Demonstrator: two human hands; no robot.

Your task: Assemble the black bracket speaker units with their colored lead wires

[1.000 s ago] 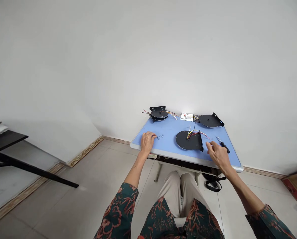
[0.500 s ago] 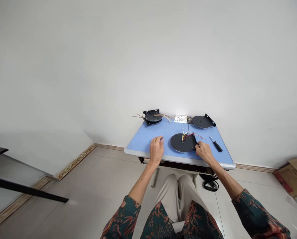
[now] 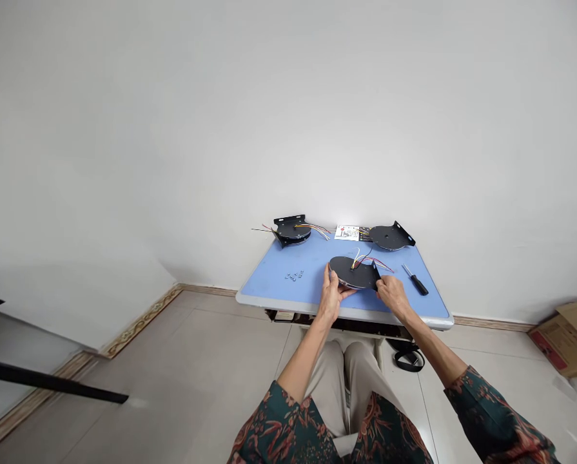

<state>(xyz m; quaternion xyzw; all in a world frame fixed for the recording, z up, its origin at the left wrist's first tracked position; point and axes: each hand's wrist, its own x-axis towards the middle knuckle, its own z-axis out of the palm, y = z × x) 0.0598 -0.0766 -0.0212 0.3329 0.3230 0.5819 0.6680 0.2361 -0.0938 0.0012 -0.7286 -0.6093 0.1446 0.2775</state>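
Observation:
A black round disc (image 3: 353, 272) with coloured wires rising from its middle is lifted and tilted over the near part of the blue table (image 3: 273, 283). My left hand (image 3: 330, 298) grips the disc's left edge. My right hand (image 3: 389, 293) holds its right side at the black bracket. A small heap of silver screws (image 3: 294, 276) lies on the table to the left of my left hand. A black-handled screwdriver (image 3: 416, 281) lies to the right of my right hand.
Two more black discs stand at the table's far edge, one with wires at the left (image 3: 292, 230), one at the right (image 3: 389, 236), with a white printed card (image 3: 349, 232) between them. A cardboard box (image 3: 566, 338) sits on the floor at right. A dark table leg (image 3: 51, 384) crosses the left.
My left hand moved right from the screws to the disc's left edge. My right hand came in from near the screwdriver to the bracket. The disc now tilts up off the table.

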